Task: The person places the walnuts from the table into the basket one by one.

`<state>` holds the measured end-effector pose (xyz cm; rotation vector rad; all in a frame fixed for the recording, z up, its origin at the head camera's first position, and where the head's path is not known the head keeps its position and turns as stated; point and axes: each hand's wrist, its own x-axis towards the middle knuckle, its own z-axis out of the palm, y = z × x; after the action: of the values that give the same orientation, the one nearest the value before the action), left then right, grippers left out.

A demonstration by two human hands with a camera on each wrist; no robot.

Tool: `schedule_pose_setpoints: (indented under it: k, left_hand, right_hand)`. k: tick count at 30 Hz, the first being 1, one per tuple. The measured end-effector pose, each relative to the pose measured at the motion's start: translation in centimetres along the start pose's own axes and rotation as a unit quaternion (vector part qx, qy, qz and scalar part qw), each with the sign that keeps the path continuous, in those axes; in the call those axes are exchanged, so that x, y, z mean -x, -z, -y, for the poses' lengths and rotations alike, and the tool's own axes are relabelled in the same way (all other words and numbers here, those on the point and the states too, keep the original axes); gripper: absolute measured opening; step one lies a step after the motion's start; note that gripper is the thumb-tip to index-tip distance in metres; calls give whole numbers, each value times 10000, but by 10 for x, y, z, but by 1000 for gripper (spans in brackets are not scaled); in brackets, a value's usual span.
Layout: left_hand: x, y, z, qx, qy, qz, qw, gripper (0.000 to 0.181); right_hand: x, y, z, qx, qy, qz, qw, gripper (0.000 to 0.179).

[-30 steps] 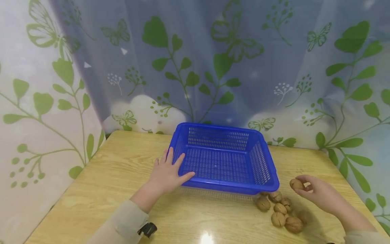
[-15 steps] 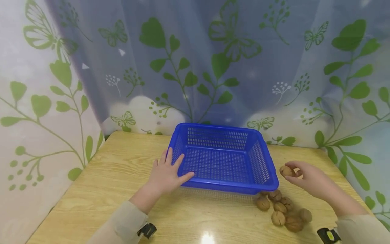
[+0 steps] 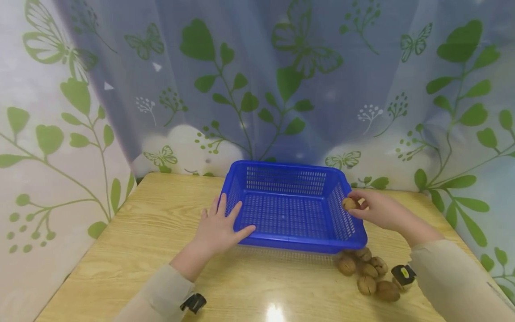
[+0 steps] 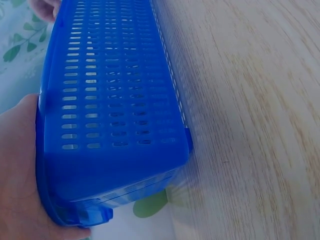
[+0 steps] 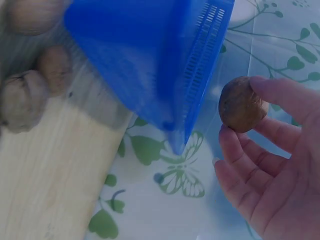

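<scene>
A blue plastic basket (image 3: 281,246) with slotted walls stands on the wooden table, its inside bare. Spread over its left rim lies my left hand (image 3: 217,232), fingers extended; the left wrist view shows that hand (image 4: 20,170) against the rim. At the basket's right rim my right hand (image 3: 376,209) pinches a walnut (image 3: 349,204) between thumb and fingertips. In the right wrist view the walnut (image 5: 243,105) is plainly held, with the other fingers loosely bent. Several more walnuts (image 3: 367,285) lie on the table by the basket's front right corner.
The wooden table (image 3: 161,214) reaches back to a curtain (image 3: 257,89) printed with leaves and butterflies, close behind the basket. Black straps with small devices (image 3: 403,274) sit on both wrists. The right forearm passes over the table right of the walnut pile.
My right hand has carried the walnut leftward and away from me, from beside the pile to the basket's right rim. My left hand has stayed on the left rim.
</scene>
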<state>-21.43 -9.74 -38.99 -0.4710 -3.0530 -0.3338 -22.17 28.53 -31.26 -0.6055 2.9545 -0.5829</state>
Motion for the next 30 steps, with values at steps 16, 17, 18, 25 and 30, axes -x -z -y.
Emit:
schedule_pose_setpoints:
  k: [16,17,18,25,30]
  left_hand:
    - [3,-1,1,86,-6,-60,9999,85]
    - [3,-2,1,108,-4,-64,9999,85]
    - [2,-3,1,121,-4,-74,9999,86]
    - [0,-3,0,38,-4,-119,9999,86]
    - [2,1,-2,5,-80,-221,9997,84]
  right_hand:
    - [-93,-5,33,156,384,527,9978,40]
    - [-97,-6,34,34,389,529,9978,40]
    - [-100,-8,35,-106,404,534,9977,40]
    - [-128,-22,35,-946,346,675,9926,42]
    - [-151,-41,40,-1701,255,1020,9798,43]
